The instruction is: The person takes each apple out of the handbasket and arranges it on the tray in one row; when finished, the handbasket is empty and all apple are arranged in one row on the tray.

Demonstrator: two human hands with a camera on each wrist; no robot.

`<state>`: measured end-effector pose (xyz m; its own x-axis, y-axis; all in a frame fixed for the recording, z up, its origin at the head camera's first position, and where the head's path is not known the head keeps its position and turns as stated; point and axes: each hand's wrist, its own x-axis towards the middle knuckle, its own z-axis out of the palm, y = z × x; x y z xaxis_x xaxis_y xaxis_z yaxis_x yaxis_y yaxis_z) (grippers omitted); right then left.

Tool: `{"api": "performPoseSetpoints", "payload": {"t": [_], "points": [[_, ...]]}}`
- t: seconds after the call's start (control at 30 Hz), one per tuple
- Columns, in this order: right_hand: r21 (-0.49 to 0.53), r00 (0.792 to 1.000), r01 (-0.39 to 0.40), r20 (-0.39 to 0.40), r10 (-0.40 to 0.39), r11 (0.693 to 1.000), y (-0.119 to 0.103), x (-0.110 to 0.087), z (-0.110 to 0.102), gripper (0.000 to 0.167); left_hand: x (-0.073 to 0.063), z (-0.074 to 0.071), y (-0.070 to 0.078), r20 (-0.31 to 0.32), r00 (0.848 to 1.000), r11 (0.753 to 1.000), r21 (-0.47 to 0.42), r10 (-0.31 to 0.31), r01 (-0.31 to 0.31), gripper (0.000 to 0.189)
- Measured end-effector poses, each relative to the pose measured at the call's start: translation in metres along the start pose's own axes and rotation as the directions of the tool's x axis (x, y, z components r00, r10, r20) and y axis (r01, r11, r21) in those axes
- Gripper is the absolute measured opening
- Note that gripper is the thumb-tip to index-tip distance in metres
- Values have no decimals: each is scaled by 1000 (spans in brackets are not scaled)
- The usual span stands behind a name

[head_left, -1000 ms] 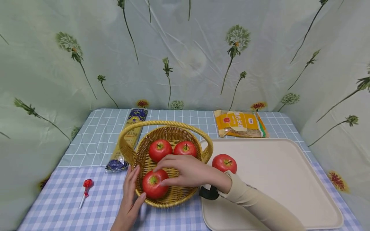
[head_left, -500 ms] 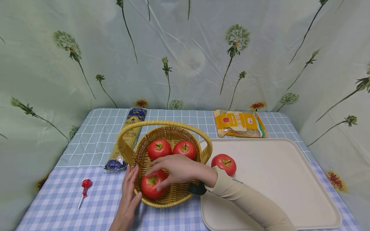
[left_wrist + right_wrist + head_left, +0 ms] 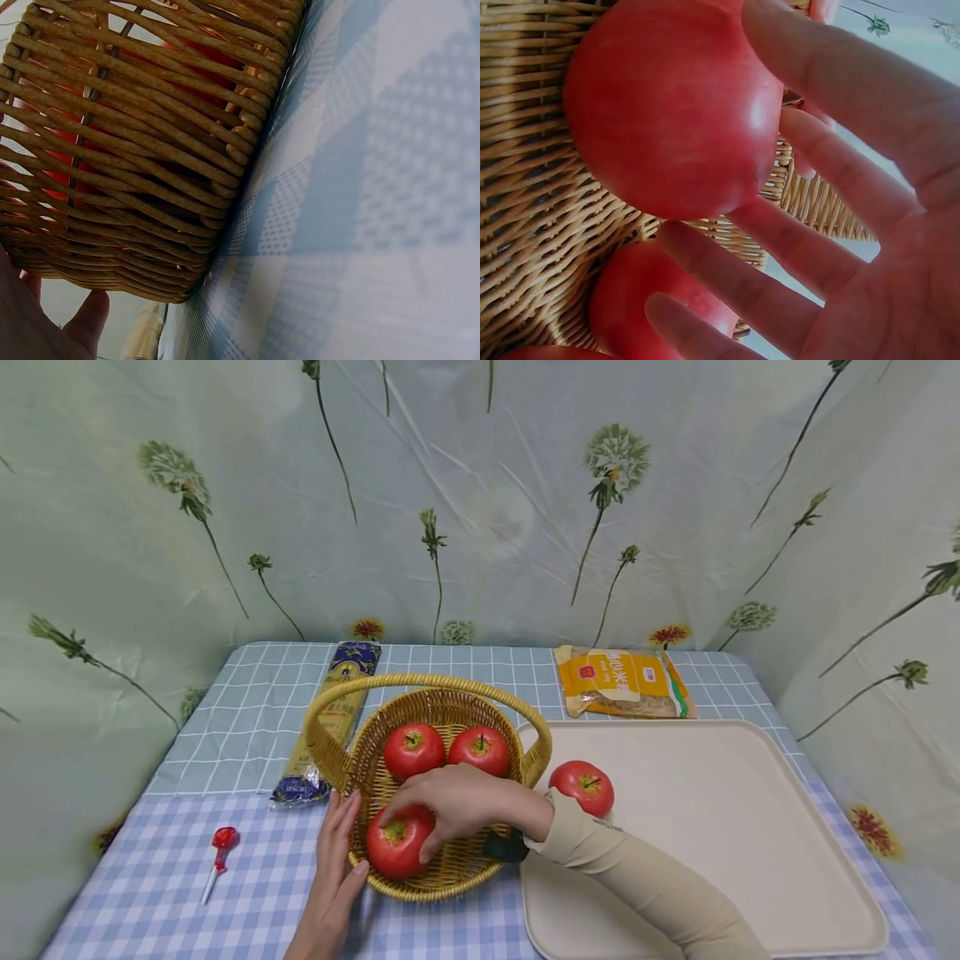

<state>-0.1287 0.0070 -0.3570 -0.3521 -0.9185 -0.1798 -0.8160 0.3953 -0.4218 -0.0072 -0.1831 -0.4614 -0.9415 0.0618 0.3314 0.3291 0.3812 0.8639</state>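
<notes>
A wicker basket point(image 3: 427, 894) with an arched handle stands on the table, partly overlapping the tray in the head view. Inside, my right hand point(image 3: 467, 803) grips a red apple point(image 3: 392, 853) at the front left, thumb on one side and fingers reaching round the other. The right wrist view shows that apple point(image 3: 671, 112) large, the thumb pressing its skin. Two more red apples, a left one point(image 3: 414, 752) and a right one point(image 3: 482, 748), lie at the back of the basket. My left hand point(image 3: 332, 872) rests against the basket's left outer wall, fingers nearly straight.
A beige tray point(image 3: 697, 827) lies to the right, with another red apple point(image 3: 582, 787) at its left side. Behind it is an orange food packet point(image 3: 626, 683). A spaghetti pack point(image 3: 302, 777) lies left of the basket, a red lollipop point(image 3: 223, 839) farther left.
My right hand has shifted slightly left over the front apple, and its thumb and fingers have closed round it. The left hand stays against the basket.
</notes>
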Motion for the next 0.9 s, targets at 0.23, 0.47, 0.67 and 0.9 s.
{"api": "performPoseSetpoints", "payload": {"t": [0.23, 0.47, 0.67, 0.9], "points": [[5, 1000, 17, 19, -17, 1000, 0, 4, 0, 58, 0, 0, 1, -4, 1000, 1000, 13, -4, 4, 64], [-7, 999, -1, 49, 2, 1000, 1, 9, 2, 67, 0, 1, -4, 7, 1000, 999, 41, 30, -30, 63], [16, 998, -8, 67, 7, 1000, 3, 12, 4, 71, 0, 1, -3, 11, 1000, 1000, 21, 21, -21, 63], [27, 997, 11, 82, -14, 1000, 4, 17, 7, 76, 1, 0, -3, 11, 998, 997, 40, 67, -67, 64]]}}
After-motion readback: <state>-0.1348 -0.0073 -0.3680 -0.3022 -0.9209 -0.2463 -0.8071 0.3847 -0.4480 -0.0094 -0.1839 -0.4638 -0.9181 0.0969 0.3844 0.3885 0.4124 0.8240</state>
